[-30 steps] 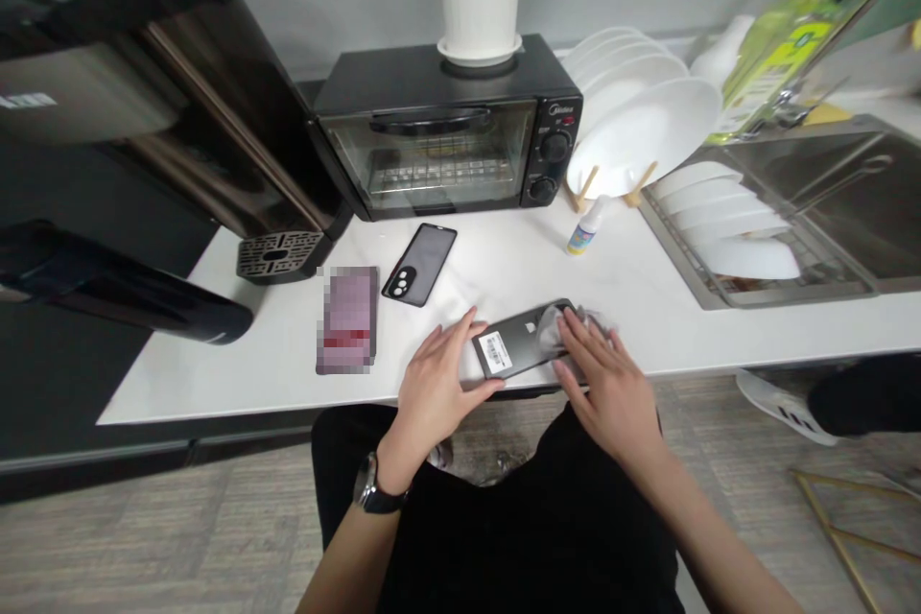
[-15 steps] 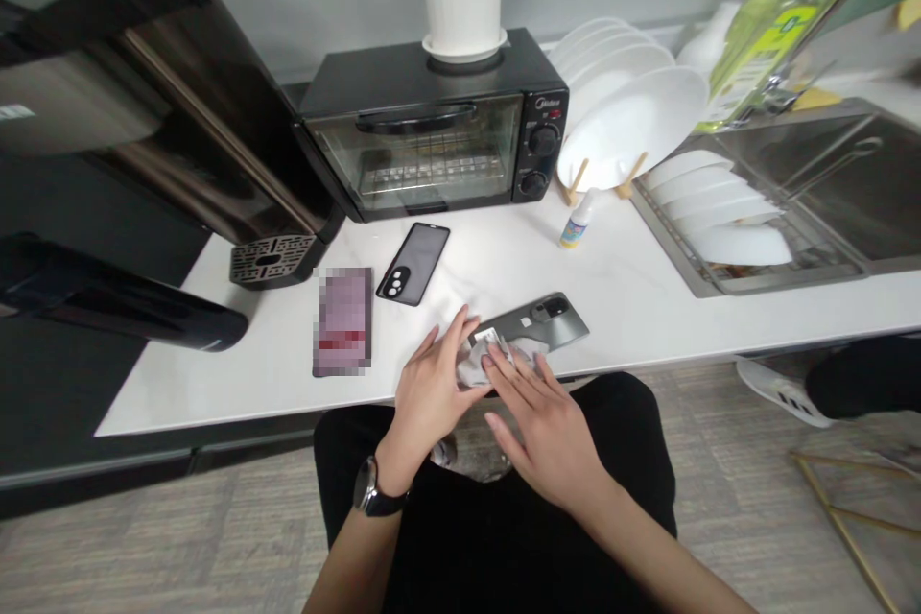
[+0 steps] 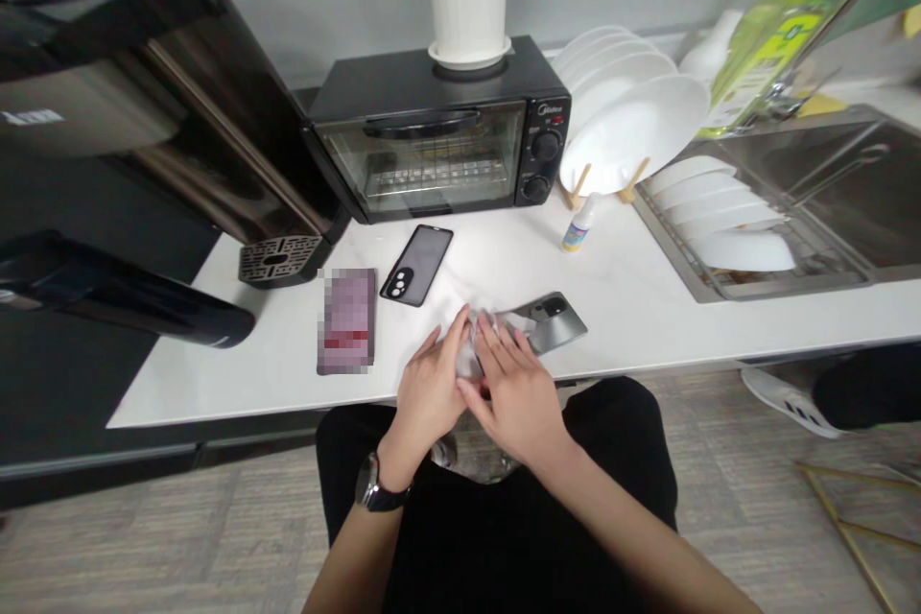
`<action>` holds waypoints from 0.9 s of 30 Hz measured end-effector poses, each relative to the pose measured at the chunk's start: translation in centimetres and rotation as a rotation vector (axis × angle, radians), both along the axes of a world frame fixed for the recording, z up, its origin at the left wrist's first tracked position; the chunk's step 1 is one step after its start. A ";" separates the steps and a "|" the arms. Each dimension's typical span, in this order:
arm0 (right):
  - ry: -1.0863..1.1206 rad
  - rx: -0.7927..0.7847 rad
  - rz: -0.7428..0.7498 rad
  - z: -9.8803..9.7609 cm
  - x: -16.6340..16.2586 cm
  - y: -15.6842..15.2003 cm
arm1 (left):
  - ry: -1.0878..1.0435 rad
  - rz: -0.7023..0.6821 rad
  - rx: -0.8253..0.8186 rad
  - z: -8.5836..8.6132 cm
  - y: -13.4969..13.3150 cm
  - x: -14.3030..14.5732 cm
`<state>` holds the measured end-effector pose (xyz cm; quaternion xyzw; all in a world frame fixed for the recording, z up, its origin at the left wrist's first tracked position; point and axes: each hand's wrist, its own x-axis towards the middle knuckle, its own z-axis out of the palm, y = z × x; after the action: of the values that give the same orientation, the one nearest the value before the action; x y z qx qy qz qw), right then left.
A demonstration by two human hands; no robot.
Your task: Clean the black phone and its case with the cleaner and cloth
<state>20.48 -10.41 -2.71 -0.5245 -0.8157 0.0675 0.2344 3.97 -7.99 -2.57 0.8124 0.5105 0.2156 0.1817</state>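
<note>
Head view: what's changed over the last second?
Right hand and the pale cloth under it slid left along the phone, toward the left hand; the camera block is now uncovered, the label hidden. Left hand stays at the phone's left end; phone case and small bottle unmoved.

"Midea" reads clearly on the toaster oven (image 3: 440, 142).
The name stands in pale letters, a round logo before it, at the top of the control panel (image 3: 542, 153), above a small red mark (image 3: 557, 120) and two dials (image 3: 546, 146) whose captions are too small to read; the tall dark machine (image 3: 237, 115) carries white lettering (image 3: 34, 117), probably one word, blurred; print on the small bottle (image 3: 578, 228) and green bottle (image 3: 767, 67) is illegible.
</note>
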 end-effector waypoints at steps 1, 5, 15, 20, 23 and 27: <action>0.007 -0.009 0.019 0.1 -0.6 -1.0 | 0.005 -0.011 -0.001 0.0 0.0 0.0; 0.010 -0.049 0.080 -0.1 1.1 -3.7 | 0.000 -0.022 -0.027 0.4 0.0 0.1; -0.017 0.076 -0.281 -1.1 8.5 2.1 | -0.006 -0.007 -0.017 0.7 0.1 0.5; -0.007 0.039 -0.077 -0.1 1.6 1.3 | -0.003 -0.005 0.002 0.2 0.0 0.2; -0.017 0.017 0.010 0.1 -0.5 -1.8 | 0.006 -0.009 -0.006 0.1 0.0 0.1; -0.026 -0.027 0.051 -0.4 2.5 -4.5 | -0.007 -0.003 -0.021 0.6 0.0 0.3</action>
<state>22.97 -14.89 -3.11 -0.5076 -0.8308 0.0777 0.2148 4.28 -7.95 -2.00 0.8105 0.5109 0.2125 0.1923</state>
